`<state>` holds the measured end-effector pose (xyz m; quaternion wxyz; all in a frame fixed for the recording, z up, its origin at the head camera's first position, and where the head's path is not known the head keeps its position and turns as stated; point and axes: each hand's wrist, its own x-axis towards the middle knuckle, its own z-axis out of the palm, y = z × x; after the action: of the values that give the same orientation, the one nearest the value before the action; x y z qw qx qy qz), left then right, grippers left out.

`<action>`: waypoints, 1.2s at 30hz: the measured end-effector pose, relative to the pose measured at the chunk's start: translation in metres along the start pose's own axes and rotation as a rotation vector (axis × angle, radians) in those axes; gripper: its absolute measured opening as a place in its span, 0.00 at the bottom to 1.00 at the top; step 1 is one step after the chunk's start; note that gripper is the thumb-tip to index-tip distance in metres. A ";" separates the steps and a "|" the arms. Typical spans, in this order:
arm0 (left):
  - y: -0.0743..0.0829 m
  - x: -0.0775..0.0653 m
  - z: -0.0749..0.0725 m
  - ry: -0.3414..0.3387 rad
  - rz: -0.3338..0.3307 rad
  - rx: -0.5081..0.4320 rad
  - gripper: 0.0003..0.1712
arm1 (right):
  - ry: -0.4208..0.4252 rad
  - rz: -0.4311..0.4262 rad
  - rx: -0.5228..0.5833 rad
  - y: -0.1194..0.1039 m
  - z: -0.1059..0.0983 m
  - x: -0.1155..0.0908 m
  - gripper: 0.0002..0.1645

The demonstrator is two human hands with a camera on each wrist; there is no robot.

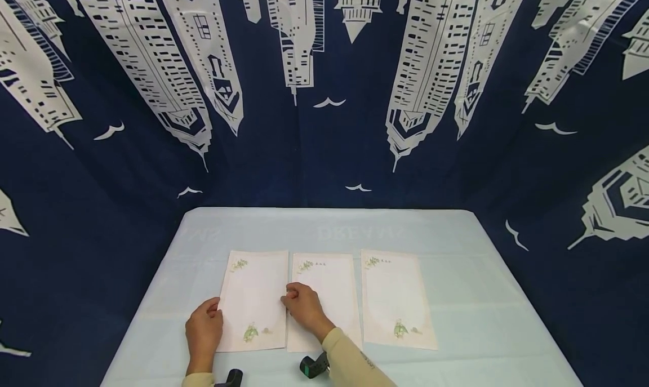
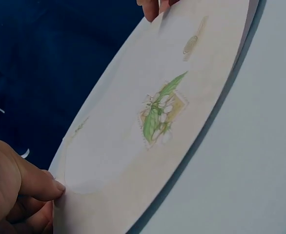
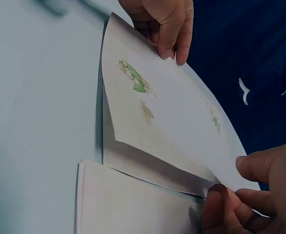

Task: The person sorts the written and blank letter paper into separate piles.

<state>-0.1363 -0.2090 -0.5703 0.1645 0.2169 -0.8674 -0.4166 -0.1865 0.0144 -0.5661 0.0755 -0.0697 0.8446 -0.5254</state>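
Observation:
Three pale letter-paper stacks with green plant prints lie side by side. My left hand [image 1: 204, 328] pinches the left edge of the left-hand sheet of letter paper [image 1: 253, 302] between thumb and fingers. At its right edge, my right hand [image 1: 304, 305] grips the same sheet, thumb on top and fingertips below. In the right wrist view the top sheet [image 3: 182, 117] is bowed and lifted off the paper beneath [image 3: 143, 161]. The middle letter paper [image 1: 329, 297] lies partly hidden under my right hand and forearm.
The right-hand letter paper [image 1: 398, 302] lies apart from the middle one. All rest on a pale blue-white table [image 1: 476, 319]. A dark blue cloth with white buildings [image 1: 304, 167] hangs behind. Black wrist devices [image 1: 313, 367] show near both sleeves.

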 end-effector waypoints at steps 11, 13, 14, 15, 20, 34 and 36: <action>0.002 -0.004 0.009 0.066 -0.032 0.082 0.20 | -0.002 0.020 -0.074 0.003 -0.018 -0.006 0.21; 0.003 -0.004 0.009 0.070 -0.026 0.085 0.20 | 0.022 0.013 -0.086 0.006 -0.023 -0.007 0.20; 0.004 -0.004 0.009 0.069 -0.021 0.085 0.20 | 0.034 0.008 -0.096 0.007 -0.026 -0.008 0.19; 0.005 -0.004 0.009 0.065 -0.014 0.083 0.20 | 0.046 0.009 -0.104 0.008 -0.030 -0.009 0.18; 0.010 -0.007 0.010 0.029 0.022 0.067 0.20 | 0.089 -0.001 -0.115 0.015 -0.045 -0.012 0.18; 0.049 -0.032 0.037 -0.153 0.146 0.040 0.19 | 0.225 0.051 -0.185 0.040 -0.092 -0.030 0.19; 0.057 -0.038 0.044 -0.186 0.171 0.032 0.19 | 0.252 0.055 -0.211 0.042 -0.098 -0.034 0.19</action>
<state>-0.1385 -0.1287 -0.5555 0.1147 0.1051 -0.9008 -0.4055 -0.1748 0.1257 -0.5592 -0.0245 0.0123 0.8995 -0.4361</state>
